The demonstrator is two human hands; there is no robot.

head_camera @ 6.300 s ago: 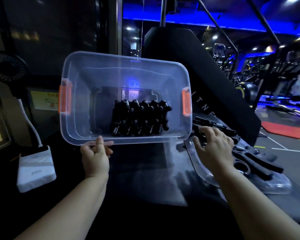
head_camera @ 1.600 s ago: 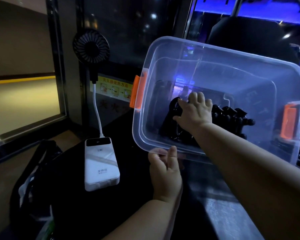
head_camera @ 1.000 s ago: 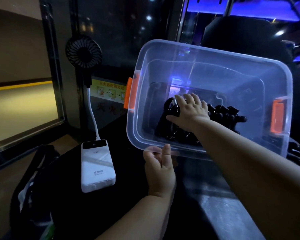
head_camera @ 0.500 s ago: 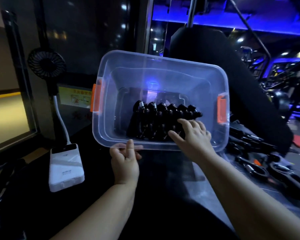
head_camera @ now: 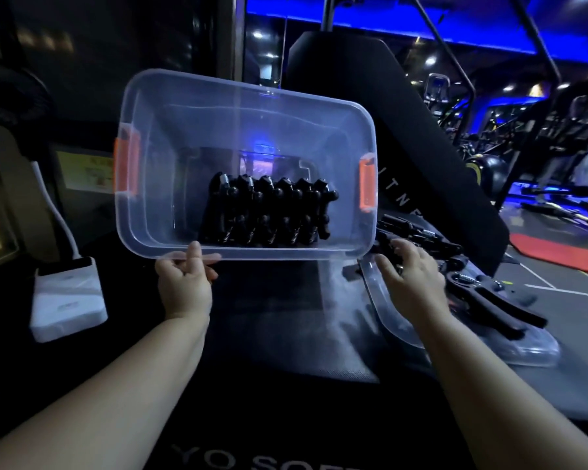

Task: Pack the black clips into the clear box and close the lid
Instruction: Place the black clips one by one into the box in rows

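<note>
On the dark mat in front of the person, seen from the head camera, the clear box (head_camera: 245,164) is tipped up so its open mouth faces the wearer. The left hand (head_camera: 184,283) grips the middle of the near rim, thumb on top and fingers curled under, and keeps the box tilted. Inside, a row of black clips (head_camera: 269,212) is packed side by side against the lower wall, the row running left to right along the long side of the box. An orange latch (head_camera: 127,164) sits on each short end.

The right hand (head_camera: 409,283) is down to the right of the box, fingers loosely spread and holding nothing that shows. It hovers over the loose clips (head_camera: 482,293), which lie in a heap on the clear lid (head_camera: 523,347) flat on the mat. That heap lies to the right of the box and a little nearer the wearer, so the right hand is by far the closer one. The loose clips lie at mixed angles, several with their long handles pointing away to the right. To join the row, each would likely need turning to match the packed ones. The lid cannot go on until it is cleared.
</note>
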